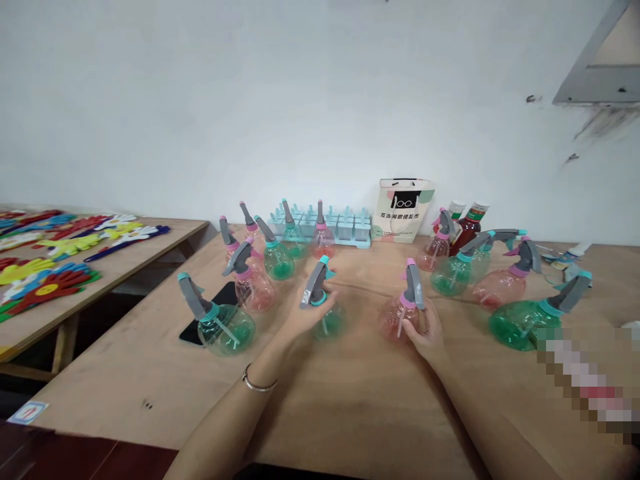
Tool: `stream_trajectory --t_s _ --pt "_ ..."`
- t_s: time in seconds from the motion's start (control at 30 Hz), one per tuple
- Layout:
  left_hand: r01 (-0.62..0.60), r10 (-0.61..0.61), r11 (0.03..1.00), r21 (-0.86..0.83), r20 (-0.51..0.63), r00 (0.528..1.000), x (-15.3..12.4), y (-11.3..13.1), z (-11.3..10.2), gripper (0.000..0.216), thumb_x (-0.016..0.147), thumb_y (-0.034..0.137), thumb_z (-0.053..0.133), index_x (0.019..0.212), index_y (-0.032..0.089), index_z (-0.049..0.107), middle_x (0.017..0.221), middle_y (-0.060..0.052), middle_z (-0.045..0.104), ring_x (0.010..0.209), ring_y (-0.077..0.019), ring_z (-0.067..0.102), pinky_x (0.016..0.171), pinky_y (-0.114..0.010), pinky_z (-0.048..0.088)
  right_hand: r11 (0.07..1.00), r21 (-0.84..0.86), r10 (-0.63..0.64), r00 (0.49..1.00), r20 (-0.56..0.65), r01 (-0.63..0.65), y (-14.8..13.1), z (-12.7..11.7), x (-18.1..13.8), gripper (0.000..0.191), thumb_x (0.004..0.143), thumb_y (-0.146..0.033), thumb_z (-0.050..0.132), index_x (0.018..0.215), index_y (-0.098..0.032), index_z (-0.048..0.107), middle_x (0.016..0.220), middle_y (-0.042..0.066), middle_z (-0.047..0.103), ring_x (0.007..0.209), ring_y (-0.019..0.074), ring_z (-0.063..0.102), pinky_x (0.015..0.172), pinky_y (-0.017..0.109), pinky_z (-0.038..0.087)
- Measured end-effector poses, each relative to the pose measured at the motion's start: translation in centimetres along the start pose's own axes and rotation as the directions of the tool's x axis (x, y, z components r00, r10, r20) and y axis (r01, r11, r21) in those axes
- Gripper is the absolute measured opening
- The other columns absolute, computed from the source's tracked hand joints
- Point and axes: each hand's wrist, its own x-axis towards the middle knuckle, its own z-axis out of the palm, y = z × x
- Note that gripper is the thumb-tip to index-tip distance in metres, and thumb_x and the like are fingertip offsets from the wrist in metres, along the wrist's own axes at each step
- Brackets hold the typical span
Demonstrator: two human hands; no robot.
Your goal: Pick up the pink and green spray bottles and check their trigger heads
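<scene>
My left hand [305, 315] is wrapped around a green spray bottle [324, 313] with a grey trigger and teal collar, standing on the wooden table [350, 413]. A silver bracelet circles that wrist. My right hand [425, 331] grips a pink spray bottle [400, 313] with a grey trigger and pink collar, also standing on the table. The two bottles are apart, side by side near the table's middle.
Several more green and pink spray bottles stand left [225, 323], behind [277, 257] and right [525, 320]. A black phone [220, 297] lies left. Blue ice moulds [345, 227], a paper bag [403, 210] and sauce bottles [467, 227] line the wall. Coloured hand clappers [55, 263] cover a side table.
</scene>
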Motion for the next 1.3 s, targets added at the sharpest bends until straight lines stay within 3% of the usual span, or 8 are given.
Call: stream_trajectory --t_s 0.1,0.23,0.37,0.47,0.57,0.83,1.0,1.3 --pt "-0.092 0.11 0.986 0.14 -0.131 0.985 1.0 -1.8 -0.5 0.041 0.073 0.03 0.07 0.112 0.02 0.062 0.094 -0.003 0.066 0.063 -0.0103 0.056 0.064 -0.026 0.048 1.0 0.0 -0.02 1.0 0.007 0.02 0.0 0.0 0.0 0.037 0.085 -0.032 0.062 0.121 -0.024 0.055 0.111 0.01 0.065 0.103 0.0274 0.063 0.09 0.047 0.052" --pt "-0.092 0.161 0.964 0.251 -0.271 0.949 2.0 -4.2 -1.0 0.043 0.074 0.037 0.072 0.111 0.018 0.06 0.083 -0.001 0.061 0.069 -0.0137 0.058 0.071 -0.03 0.05 1.0 0.003 -0.027 1.0 -0.008 0.027 0.2 0.0 0.0 0.038 0.085 -0.032 0.063 0.121 -0.025 0.056 0.111 0.01 0.065 0.102 0.028 0.063 0.089 0.047 0.052" --pt "-0.17 0.305 0.931 0.324 -0.429 0.85 2.3 -6.3 -1.7 0.06 0.076 0.043 0.072 0.126 0.019 0.049 0.113 -0.009 0.059 0.092 -0.0196 0.061 0.083 -0.036 0.051 1.0 0.002 -0.017 1.0 -0.008 0.017 0.3 0.1 -0.1 0.039 0.084 -0.033 0.063 0.121 -0.024 0.056 0.111 0.01 0.065 0.103 0.0283 0.063 0.09 0.048 0.052" --pt "-0.216 0.401 0.881 0.42 -0.424 0.812 1.9 -8.0 -1.8 0.064 0.078 0.042 0.069 0.131 0.019 0.042 0.126 -0.014 0.053 0.105 -0.0237 0.061 0.093 -0.041 0.049 1.0 -0.004 -0.006 1.0 -0.004 0.006 0.3 0.1 -0.1 0.038 0.084 -0.033 0.063 0.12 -0.024 0.056 0.111 0.01 0.065 0.102 0.028 0.063 0.089 0.047 0.052" --pt "-0.15 0.4 0.809 0.568 -0.346 0.848 1.5 -9.2 -1.4 0.068 0.076 0.041 0.07 0.131 0.015 0.041 0.125 -0.017 0.054 0.118 -0.0308 0.056 0.103 -0.048 0.042 1.0 -0.003 -0.003 1.0 -0.006 0.003 0.3 0.1 -0.1 0.038 0.083 -0.033 0.063 0.119 -0.024 0.055 0.109 0.01 0.065 0.101 0.0277 0.063 0.088 0.047 0.052" --pt "0.147 0.126 0.642 0.753 -0.293 0.948 2.1 -8.7 -0.3 0.076 0.074 0.045 0.07 0.136 0.011 0.041 0.132 -0.022 0.054 0.128 -0.0394 0.049 0.104 -0.056 0.037 0.999 -0.001 0.038 0.999 -0.009 -0.038 0.3 0.3 -0.3 0.04 0.082 -0.035 0.063 0.12 -0.024 0.055 0.112 0.01 0.063 0.105 0.0291 0.062 0.092 0.048 0.05" --pt "0.22 0.076 0.61 0.761 -0.332 0.94 2.5 -9.2 -0.2 0.081 0.08 0.048 0.063 0.143 0.007 0.035 0.135 -0.025 0.052 0.127 -0.0403 0.049 0.102 -0.056 0.039 0.999 0.004 0.049 0.999 -0.006 -0.049 0.2 0.4 -0.3 0.038 0.082 -0.034 0.063 0.119 -0.024 0.055 0.113 0.011 0.063 0.106 0.0288 0.061 0.092 0.047 0.05" --pt "0.24 0.013 0.648 0.723 -0.326 0.945 5.4 -10.1 0.0 0.087 0.085 0.057 0.057 0.15 0.008 0.026 0.136 -0.027 0.053 0.124 -0.0416 0.052 0.1 -0.057 0.041 0.998 0.032 0.062 0.998 0.0 -0.062 -0.1 0.7 -0.5 0.04 0.087 -0.036 0.059 0.125 -0.024 0.053 0.12 0.012 0.062 0.113 0.0286 0.06 0.098 0.049 0.049"
